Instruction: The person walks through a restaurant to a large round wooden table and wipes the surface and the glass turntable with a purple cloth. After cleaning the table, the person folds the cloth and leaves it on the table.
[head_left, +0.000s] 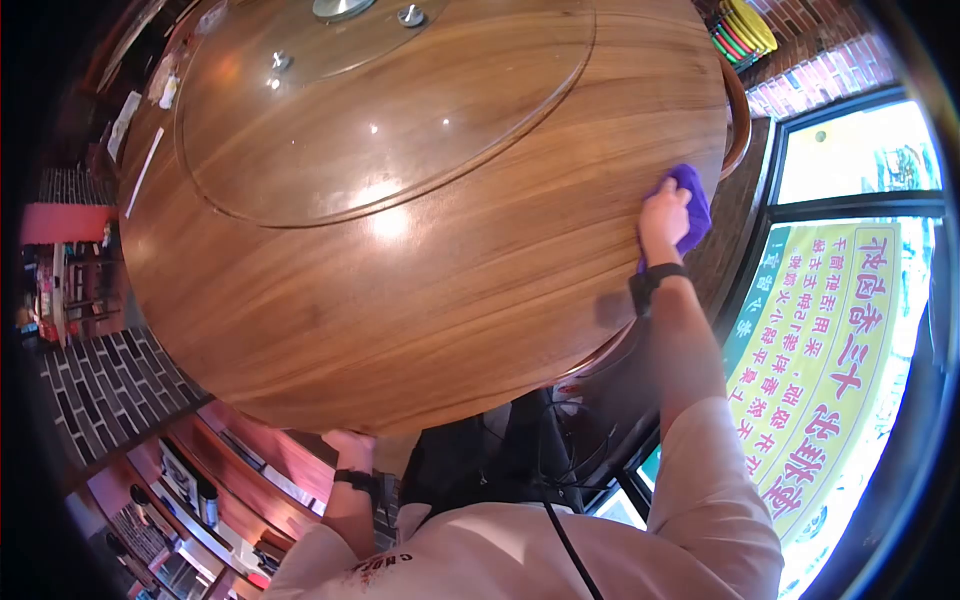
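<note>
A purple cloth (692, 208) lies against the right edge of the round wooden table (480, 290), with my right hand (665, 218) closed on it and pressing it to the wood. Part of the cloth hangs over the rim. My left hand (350, 442) is at the near edge of the table, lower left; its fingers are mostly hidden under or behind the rim. Both wrists wear dark bands. A round glass turntable (330, 130) covers the far middle of the table.
Wooden chairs (738, 115) stand around the table. A white strip (145, 172) and a small bottle (168, 92) are at the left edge. Windows with a yellow-green sign (830, 350) line the right. Shelves (215, 500) stand at lower left.
</note>
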